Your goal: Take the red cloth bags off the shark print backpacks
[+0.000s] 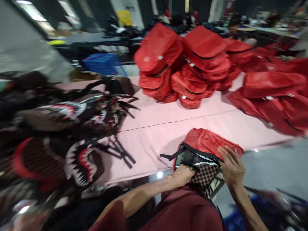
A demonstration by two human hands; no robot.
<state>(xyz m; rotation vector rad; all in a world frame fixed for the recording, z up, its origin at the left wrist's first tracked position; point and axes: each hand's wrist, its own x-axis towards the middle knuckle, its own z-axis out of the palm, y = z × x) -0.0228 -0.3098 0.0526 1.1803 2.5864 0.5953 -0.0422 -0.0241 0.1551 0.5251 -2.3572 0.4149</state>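
A backpack with red lining turned outward and a dark checkered, patterned side lies at the table's front edge, close to my body. My left hand is closed on its near edge by the checkered part, with the fingertips hidden in the fabric. On the right end of the red fabric, my right hand grips the bag, its fingers lying over the top and its thumb not clearly seen. A black strap sticks out to the left of the bag.
Stacks of red backpacks stand along the table's far side, with more red bags at the right. Dark shark-mouth backpacks with loose straps pile up on the left. A pink cloth covers the table. Behind it stands a blue crate.
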